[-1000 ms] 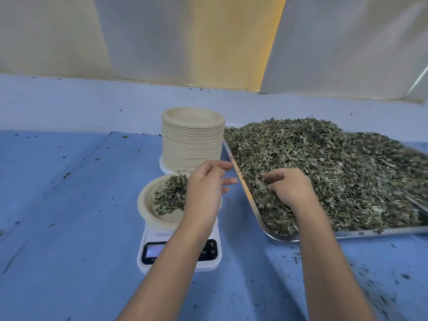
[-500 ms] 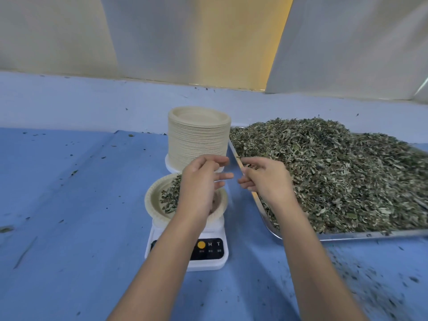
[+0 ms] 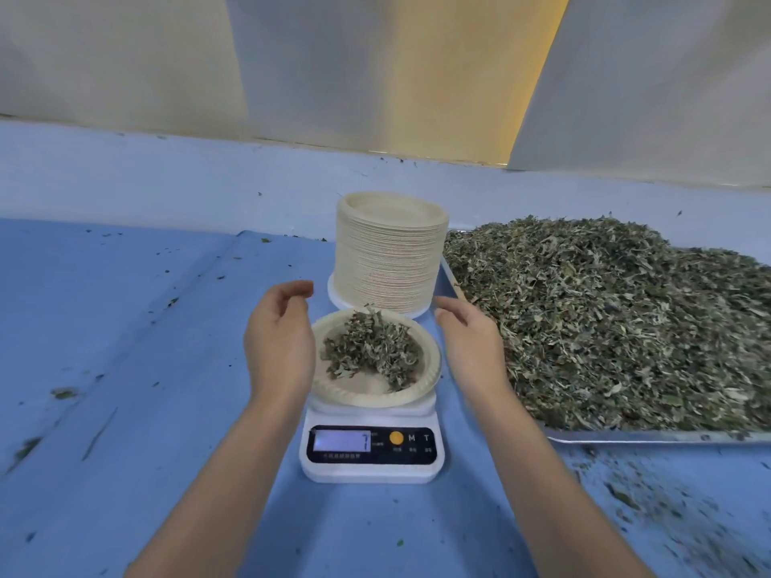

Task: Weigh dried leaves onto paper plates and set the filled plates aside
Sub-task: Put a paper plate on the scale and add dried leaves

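From the head view, your left hand [image 3: 279,348] and right hand [image 3: 471,344] flank the paper plate [image 3: 432,369], both empty with fingers relaxed. The plate, holding dried leaves [image 3: 371,348], sits on the scale [image 3: 371,452] on the table [image 3: 146,327], with the plate stack [image 3: 390,260] behind it and the leaf tray [image 3: 626,436] to its right.

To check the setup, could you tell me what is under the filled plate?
The plate rests on a white scale; its display and buttons show in front. The weighing platform is mostly hidden by the plate.
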`<action>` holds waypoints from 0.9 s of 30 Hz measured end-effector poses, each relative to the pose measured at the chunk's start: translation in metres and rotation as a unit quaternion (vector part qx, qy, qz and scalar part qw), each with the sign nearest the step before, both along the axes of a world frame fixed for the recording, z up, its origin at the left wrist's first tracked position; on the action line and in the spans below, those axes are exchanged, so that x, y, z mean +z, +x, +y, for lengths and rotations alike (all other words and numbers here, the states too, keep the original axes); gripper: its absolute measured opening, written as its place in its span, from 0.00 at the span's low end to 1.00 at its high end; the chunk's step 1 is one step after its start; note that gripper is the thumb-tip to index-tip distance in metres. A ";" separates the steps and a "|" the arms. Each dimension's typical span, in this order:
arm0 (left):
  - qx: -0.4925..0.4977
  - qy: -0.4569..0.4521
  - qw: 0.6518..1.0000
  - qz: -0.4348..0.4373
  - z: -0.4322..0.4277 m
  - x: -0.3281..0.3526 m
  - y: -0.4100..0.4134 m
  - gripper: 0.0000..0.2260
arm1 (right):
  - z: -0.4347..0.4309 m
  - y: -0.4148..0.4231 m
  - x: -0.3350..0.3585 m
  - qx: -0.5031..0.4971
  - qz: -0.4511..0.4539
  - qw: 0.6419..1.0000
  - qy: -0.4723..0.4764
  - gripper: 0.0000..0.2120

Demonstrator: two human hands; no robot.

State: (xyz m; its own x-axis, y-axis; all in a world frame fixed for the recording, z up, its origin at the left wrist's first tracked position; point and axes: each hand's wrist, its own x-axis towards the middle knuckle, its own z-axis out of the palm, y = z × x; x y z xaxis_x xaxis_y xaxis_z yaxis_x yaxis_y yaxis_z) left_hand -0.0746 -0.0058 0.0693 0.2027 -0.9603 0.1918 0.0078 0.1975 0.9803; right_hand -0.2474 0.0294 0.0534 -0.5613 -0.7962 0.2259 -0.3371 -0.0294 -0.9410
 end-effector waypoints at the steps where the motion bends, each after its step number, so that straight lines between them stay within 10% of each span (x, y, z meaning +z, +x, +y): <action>1: -0.002 0.009 1.000 -0.006 -0.001 -0.005 0.002 0.15 | 0.000 0.001 -0.002 0.000 -0.019 1.000 0.006 0.16; 27: -0.066 0.209 0.964 0.152 -0.024 0.016 0.032 0.08 | -0.029 0.041 0.013 0.059 -0.078 0.995 0.003 0.22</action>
